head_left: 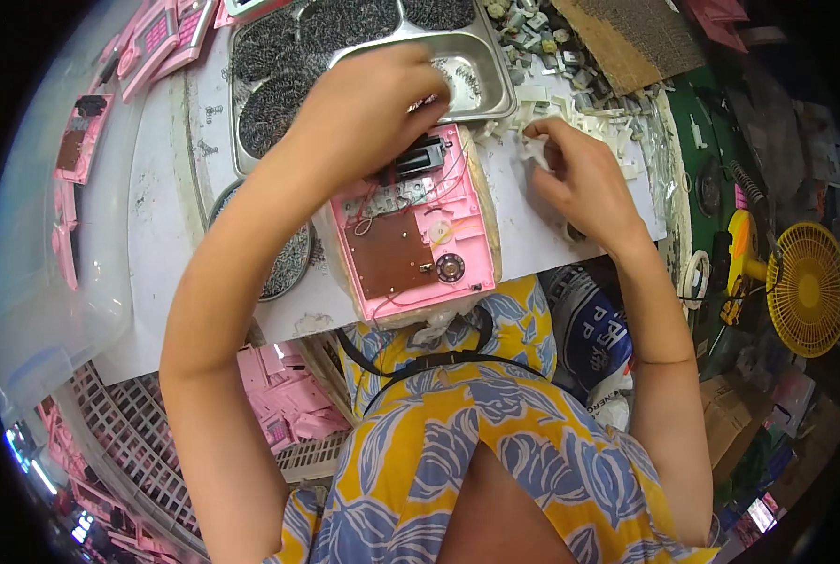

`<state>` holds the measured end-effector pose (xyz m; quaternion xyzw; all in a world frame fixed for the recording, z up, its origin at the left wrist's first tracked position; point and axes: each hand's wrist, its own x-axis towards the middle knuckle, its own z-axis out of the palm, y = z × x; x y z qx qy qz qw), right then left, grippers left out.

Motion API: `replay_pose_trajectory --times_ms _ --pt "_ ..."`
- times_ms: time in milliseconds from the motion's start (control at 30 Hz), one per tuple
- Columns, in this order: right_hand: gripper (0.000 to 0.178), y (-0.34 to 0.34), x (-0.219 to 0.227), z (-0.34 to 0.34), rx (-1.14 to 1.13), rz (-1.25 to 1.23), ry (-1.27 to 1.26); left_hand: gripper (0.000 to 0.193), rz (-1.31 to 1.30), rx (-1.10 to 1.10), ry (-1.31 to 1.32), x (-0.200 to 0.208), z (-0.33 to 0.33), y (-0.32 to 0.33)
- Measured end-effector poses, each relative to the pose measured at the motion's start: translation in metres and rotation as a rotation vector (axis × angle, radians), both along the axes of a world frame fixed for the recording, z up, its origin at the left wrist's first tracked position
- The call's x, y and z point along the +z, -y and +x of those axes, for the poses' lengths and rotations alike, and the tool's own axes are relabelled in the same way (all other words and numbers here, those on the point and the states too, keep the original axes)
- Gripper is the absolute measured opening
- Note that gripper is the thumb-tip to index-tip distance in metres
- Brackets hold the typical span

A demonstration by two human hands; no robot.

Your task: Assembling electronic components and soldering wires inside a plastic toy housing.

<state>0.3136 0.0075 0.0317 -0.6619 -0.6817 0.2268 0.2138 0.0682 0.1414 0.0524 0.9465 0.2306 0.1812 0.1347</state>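
So the pink plastic housing (418, 230) lies open-side-up on the white table (166, 235), right in front of the person, with a brown circuit board (389, 257), a small round speaker (450, 268) and thin red wires showing inside. The left hand (364, 117) sits over its far end, right where the housing meets the steel compartment tray (476, 80). The right hand (580, 179) is off to the housing's right, well clear of it, at the edge of a heap of small white plastic parts (589, 103).

Hard-to-see stuff: the left hand covers the top of the housing, so I can't tell what its fingertips are doing underneath. A black part (418, 160) pokes out just below the knuckles, but whether the fingers actually pinch it or a spring from the tray, no idea. The tray compartments are full of small dark metal springs (279, 70), too tiny to make out one by one. A round bowl (288, 263) of more of them is half hidden behind the left forearm.

Grip-wise: left hand fingers are curled down and bunched together, contents not visible. Right hand has thumb and fingers pinched closed on a small white plastic piece (536, 150) at the pile's edge.
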Motion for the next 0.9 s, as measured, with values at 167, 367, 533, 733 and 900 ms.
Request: replay_pose_trajectory --times_ms 167,367,533,733,900 --pt "0.025 0.019 0.016 0.030 -0.191 -0.064 -0.371 0.014 0.156 -0.049 -0.243 -0.036 0.067 -0.050" --pt "0.024 0.033 0.028 0.019 -0.246 0.059 -0.731 0.016 0.176 0.136 0.043 -0.025 0.049 -0.033" --pt "0.021 0.032 0.042 -0.014 -0.101 0.036 -0.895 0.020 -0.301 0.250 0.301 0.020 0.000 0.028" --pt "0.016 0.015 0.043 -0.051 0.033 -0.094 -0.943 0.021 -0.782 0.356 0.693 0.016 -0.036 0.107" --pt "0.015 0.011 0.040 -0.081 0.091 -0.163 -0.875 0.016 -0.461 0.317 0.625 0.007 -0.035 0.125"
